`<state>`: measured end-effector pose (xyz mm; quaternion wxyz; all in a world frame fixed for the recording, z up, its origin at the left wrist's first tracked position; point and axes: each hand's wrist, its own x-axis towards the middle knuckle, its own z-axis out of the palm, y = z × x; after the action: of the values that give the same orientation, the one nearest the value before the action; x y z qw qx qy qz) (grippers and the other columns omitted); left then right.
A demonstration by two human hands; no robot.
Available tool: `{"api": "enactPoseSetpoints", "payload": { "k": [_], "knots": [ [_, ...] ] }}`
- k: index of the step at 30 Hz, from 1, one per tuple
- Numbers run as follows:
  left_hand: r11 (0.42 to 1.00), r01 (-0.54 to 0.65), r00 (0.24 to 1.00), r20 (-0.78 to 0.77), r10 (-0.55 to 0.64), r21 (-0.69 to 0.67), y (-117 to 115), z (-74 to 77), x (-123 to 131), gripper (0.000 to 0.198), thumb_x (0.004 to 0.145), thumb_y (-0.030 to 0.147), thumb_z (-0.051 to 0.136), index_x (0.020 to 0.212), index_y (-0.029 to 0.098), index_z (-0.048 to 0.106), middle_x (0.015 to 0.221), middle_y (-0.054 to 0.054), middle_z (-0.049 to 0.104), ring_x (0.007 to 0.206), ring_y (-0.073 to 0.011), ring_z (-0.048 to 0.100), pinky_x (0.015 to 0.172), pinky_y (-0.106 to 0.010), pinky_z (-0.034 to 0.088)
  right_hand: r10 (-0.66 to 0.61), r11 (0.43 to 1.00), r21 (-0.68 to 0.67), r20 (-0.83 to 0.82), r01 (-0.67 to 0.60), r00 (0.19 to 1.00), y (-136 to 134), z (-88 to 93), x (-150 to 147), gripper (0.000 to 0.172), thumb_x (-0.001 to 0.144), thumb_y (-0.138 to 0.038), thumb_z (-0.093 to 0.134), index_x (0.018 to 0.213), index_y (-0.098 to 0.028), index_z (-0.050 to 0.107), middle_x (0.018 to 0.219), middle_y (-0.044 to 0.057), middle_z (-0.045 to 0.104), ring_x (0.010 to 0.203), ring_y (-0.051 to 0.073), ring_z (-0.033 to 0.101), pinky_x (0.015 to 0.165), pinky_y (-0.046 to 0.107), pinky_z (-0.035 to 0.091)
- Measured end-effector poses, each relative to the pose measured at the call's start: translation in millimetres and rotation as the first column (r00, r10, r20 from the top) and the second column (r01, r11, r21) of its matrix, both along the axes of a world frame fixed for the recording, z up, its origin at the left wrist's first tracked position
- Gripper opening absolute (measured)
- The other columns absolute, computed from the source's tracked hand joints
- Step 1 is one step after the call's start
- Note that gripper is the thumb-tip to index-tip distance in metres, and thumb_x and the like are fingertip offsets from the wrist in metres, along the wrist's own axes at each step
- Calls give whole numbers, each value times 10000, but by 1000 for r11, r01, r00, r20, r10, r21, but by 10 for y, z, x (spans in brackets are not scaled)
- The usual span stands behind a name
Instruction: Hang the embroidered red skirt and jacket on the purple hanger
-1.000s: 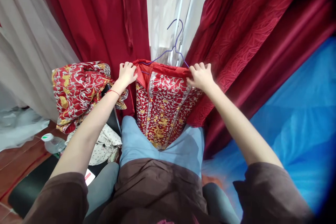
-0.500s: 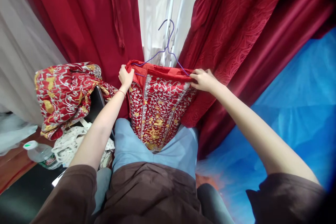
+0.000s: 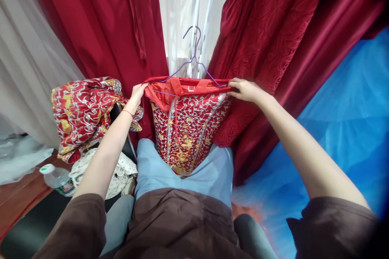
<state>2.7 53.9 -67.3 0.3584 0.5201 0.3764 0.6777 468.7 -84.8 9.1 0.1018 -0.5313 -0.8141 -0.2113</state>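
A red garment [image 3: 191, 123] with silver and gold embroidery hangs down between my knees, its top edge stretched wide. At the left end of that edge, my left hand [image 3: 138, 93] is closed on the cloth. My right hand [image 3: 245, 89] pinches the right end. A purple wire hanger [image 3: 195, 57] stands up out of the opening, its hook free in the air and its lower part inside the garment. Red lining and a small white label [image 3: 191, 88] show at the opening. A thin red cord dangles over the front.
A second embroidered red garment [image 3: 82, 117] lies heaped on the left, over something dark. Below it are a dotted white cloth [image 3: 121, 172] and a plastic bottle [image 3: 57, 179]. Dark red curtain-like fabrics [image 3: 106, 20] hang ahead; blue tulle [image 3: 331, 137] spreads on the right.
My hands have moved apart, the left one outward to the left, the right one slightly right. The garment's top edge is pulled straighter, and its label and cord now show.
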Motion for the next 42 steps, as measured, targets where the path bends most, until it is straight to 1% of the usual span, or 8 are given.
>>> {"api": "enactPoseSetpoints", "payload": {
  "k": [8,16,22,26,30,35,38,42],
  "knots": [
    [868,288,957,131,-257,-404,-96,-102,194,92,809,135,555,765,128,636,639,-22,670,573,-116,619,653,-234,542,-25,997,-72,-27,23,999,60,-53,122,254,884,-331,556,1075,-224,685,1148,88,664,1017,254,637,795,327,486],
    [972,13,976,-208,-63,-234,-531,-458,458,136,800,258,617,779,137,675,726,-16,696,727,-152,616,729,-242,468,-86,989,-112,67,93,994,-381,-428,132,221,880,-202,494,1005,-197,676,1047,100,708,928,238,660,719,304,441],
    [953,-266,475,-841,261,146,-1491,-696,235,296,876,418,529,891,189,716,895,-89,734,865,-240,681,797,-297,468,10,1000,28,-196,-5,981,-1187,-744,-390,222,947,-340,497,897,-209,669,817,75,694,760,222,628,681,313,431],
    [976,-217,315,-948,45,-26,-1955,-770,13,401,874,352,504,1201,168,646,967,-116,761,900,-273,715,773,-310,486,191,979,1,-350,-204,917,-1718,-915,-932,248,967,-348,498,786,-229,620,801,66,637,741,206,604,662,323,475],
    [967,-67,120,-964,-236,-245,-2145,-765,-167,268,864,322,470,927,193,697,907,-109,765,818,-269,718,690,-304,473,311,940,18,-448,-339,838,-1899,-988,-1283,160,916,-334,577,805,-247,652,1280,144,577,1135,310,590,882,462,536],
    [960,-88,64,-964,-260,-265,-2237,-832,-167,353,867,506,520,977,233,714,1021,-113,766,948,-297,713,724,-312,477,220,936,-89,-607,-341,763,-1761,-1067,-1307,255,939,-374,524,736,-226,566,1004,96,642,874,234,651,766,391,545],
    [975,-179,21,-991,-129,-131,-2234,-872,-141,410,853,569,541,959,233,751,1054,-136,746,1057,-326,669,806,-344,482,104,956,-144,-651,-256,752,-1693,-1116,-1253,366,945,-439,510,654,-237,417,588,-26,468,539,140,460,552,284,423],
    [983,-133,14,-992,-127,-127,-2262,-817,-158,302,826,442,568,847,203,751,1014,-131,730,1001,-315,667,787,-346,466,10,990,-92,-718,-109,696,-1638,-1198,-1237,453,890,-520,585,626,-242,342,532,-50,380,504,122,349,493,266,311]
  ]
}}
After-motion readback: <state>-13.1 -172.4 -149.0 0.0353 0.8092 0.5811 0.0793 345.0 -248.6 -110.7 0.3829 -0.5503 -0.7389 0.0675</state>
